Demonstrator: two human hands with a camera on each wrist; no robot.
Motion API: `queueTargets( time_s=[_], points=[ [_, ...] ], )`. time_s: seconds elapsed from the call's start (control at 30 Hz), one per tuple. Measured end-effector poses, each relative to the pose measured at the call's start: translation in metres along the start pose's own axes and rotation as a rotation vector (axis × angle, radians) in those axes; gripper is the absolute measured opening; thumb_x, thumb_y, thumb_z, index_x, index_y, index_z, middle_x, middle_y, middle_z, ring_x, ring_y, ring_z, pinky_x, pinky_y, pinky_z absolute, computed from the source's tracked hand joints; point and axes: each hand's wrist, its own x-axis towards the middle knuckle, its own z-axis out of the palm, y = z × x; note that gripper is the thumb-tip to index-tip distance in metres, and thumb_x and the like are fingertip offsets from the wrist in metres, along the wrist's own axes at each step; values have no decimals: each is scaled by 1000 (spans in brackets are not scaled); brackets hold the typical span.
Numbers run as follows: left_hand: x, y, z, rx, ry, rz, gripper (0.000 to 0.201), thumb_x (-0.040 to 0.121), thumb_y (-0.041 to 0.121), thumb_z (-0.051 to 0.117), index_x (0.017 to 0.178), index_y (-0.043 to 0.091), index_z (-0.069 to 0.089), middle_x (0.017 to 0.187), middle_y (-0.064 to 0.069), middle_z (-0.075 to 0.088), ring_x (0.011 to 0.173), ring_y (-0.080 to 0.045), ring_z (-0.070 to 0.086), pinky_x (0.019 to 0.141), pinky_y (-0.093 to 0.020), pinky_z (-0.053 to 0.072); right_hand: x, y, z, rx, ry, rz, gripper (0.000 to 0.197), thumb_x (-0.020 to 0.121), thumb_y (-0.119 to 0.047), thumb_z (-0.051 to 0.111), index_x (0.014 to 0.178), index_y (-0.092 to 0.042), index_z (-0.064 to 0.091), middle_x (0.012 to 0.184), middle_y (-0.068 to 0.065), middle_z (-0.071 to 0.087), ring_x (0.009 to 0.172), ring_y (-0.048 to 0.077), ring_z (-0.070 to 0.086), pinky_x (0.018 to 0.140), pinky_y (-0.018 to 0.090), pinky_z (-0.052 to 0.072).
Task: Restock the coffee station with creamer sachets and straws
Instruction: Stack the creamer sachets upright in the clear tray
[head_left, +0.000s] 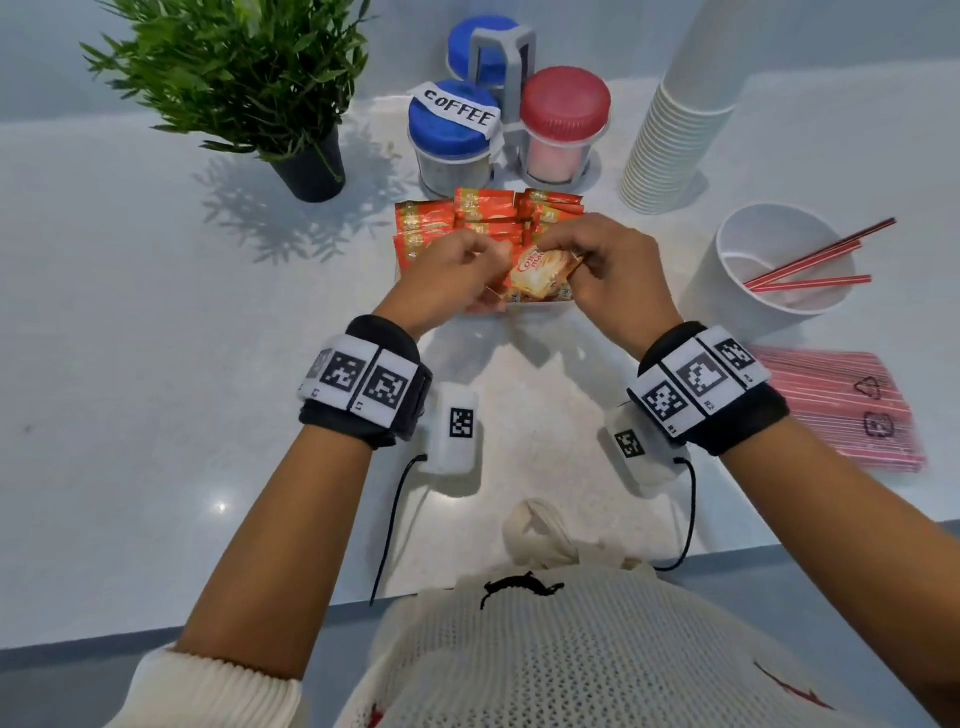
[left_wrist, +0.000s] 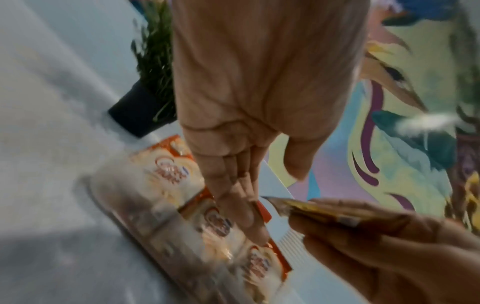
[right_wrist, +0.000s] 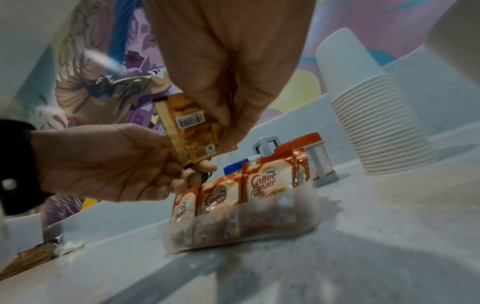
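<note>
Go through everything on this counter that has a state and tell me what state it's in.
Loose creamer sachet: pinched by right hand, left hand at it
Sachet tray: sachets upright inside
Coffee jar: lid on
Red-lidded jar: lid on
Straw cup: few straws
Straw pack: flat
Paper cups: stacked upside down

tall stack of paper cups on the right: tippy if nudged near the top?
Probably. The paper cup stack rises tall over a narrow base, so a high nudge likely topples it. Nested paper should be light, so it may slide. It stands apart from the straw cup.
</note>
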Motion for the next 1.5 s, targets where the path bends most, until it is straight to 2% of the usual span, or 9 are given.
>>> queueTargets(
  time_s=[0.17, 0.33, 0.5, 0.6, 0.67, 0.8, 1.17, 1.33, 1.5],
  points=[
    [5, 5, 9, -112, -27, 20, 29, 89, -2, 56, 118, -3, 53, 75, -4, 55, 65, -6, 59, 60, -12, 54, -5, 3, 1, 80, 18, 60, 52, 63, 4, 35, 102, -2, 69, 111, 8, 64, 106, 18, 57, 99, 30, 46],
    [13, 10, 10, -65, 78, 60, 17, 89, -2, 55, 86, 15, 53, 76, 4, 54, 68, -4, 55, 55, -11, 51, 2, 4, -6, 329, 134, 288, 35, 76, 2, 46, 101, -12, 66, 106, 8, 67, 101, 21, 63, 87, 37, 54],
    [22, 15, 17, 220, 106, 224, 13, 86, 1, 58, 94, 10, 61, 81, 6, 54, 68, 2, 46, 62, -7, 40, 12, 7, -10, 75, 55, 229, 21, 81, -6, 60, 101, -7, 64, 72, -15, 56, 66, -6, 55, 67, 8, 43],
    [26, 20, 19, 335, 170, 289, 15, 86, 3, 59, 100, 6, 63, 90, 3, 55, 70, 1, 46, 62, -2, 41, 20, 13, -11, -80, 62, 227, 12, 80, -7, 63, 91, -4, 66, 68, -12, 54, 61, -2, 48, 61, 9, 38],
    [28, 20, 18, 386, 214, 319, 17, 85, 2, 60, 101, 7, 62, 97, 0, 57, 81, -5, 51, 72, -8, 44, 22, 16, -11, -119, 71, 258, 11, 80, -6, 63, 90, -2, 66, 75, -2, 57, 65, 9, 50, 65, 17, 40],
    [32, 5, 15, 691, 206, 270, 29, 86, 12, 60, 115, 15, 59, 125, -7, 52, 121, -23, 42, 100, -34, 36, 17, 23, -7, -216, 19, 266, 9, 81, -2, 60, 89, 1, 65, 78, 2, 57, 68, 12, 49, 61, 12, 37],
    [35, -11, 13, 910, 159, 265, 34, 90, 15, 54, 124, 12, 55, 128, -11, 47, 120, -29, 39, 100, -41, 36, 11, 24, 3, -494, -71, 284, 20, 84, -11, 60, 102, -1, 60, 108, 17, 57, 99, 30, 53, 76, 25, 35],
    [33, -15, 14, 900, 186, 301, 33, 89, 11, 53, 122, 12, 55, 129, -10, 46, 121, -28, 38, 99, -39, 33, 12, 17, 9, -601, -94, 168, 72, 77, -21, 69, 140, -19, 34, 143, 11, 33, 124, 31, 35, 99, 44, 39],
    [32, -20, 12, 876, 179, 372, 27, 87, 6, 53, 114, 8, 57, 122, -9, 55, 112, -27, 51, 96, -39, 38, 17, 18, 20, -753, -328, 159, 77, 88, -13, 54, 149, -20, 9, 158, 3, 8, 145, 26, 6, 113, 53, 21]
  ],
)
